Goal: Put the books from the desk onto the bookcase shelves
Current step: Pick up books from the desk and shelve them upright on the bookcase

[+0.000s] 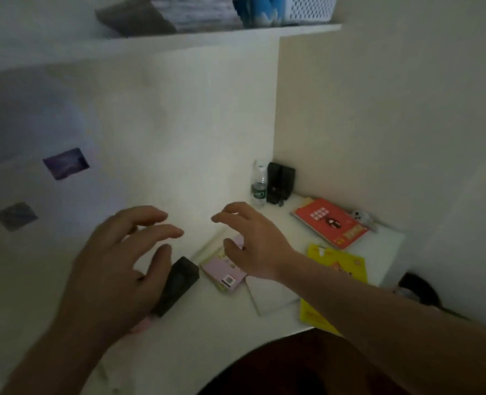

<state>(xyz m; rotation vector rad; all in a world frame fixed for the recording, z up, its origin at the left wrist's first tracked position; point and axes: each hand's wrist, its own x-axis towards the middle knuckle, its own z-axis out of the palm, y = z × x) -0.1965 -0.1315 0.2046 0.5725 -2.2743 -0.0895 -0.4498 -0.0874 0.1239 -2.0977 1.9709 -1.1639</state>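
Note:
Several books lie on the white desk [207, 332]. A pink book [222, 270] sits on a small stack in the middle, and a dark book [179, 283] lies to its left. A red book [331, 222] lies at the back right, a yellow book [336, 269] at the front right, and a white book [270, 295] between them. My left hand [116, 269] hovers open above the dark book. My right hand [253, 240] hovers open over the pink book, fingers spread, holding nothing. Books lie stacked [167, 15] on the shelf [196, 38] overhead.
A water bottle [259, 183] and a black object [279, 182] stand in the desk's back corner. A small white toy [363, 218] lies behind the red book. A white basket [307, 8] and a blue item [253, 10] sit on the shelf. Two photos [65, 163] hang on the left wall.

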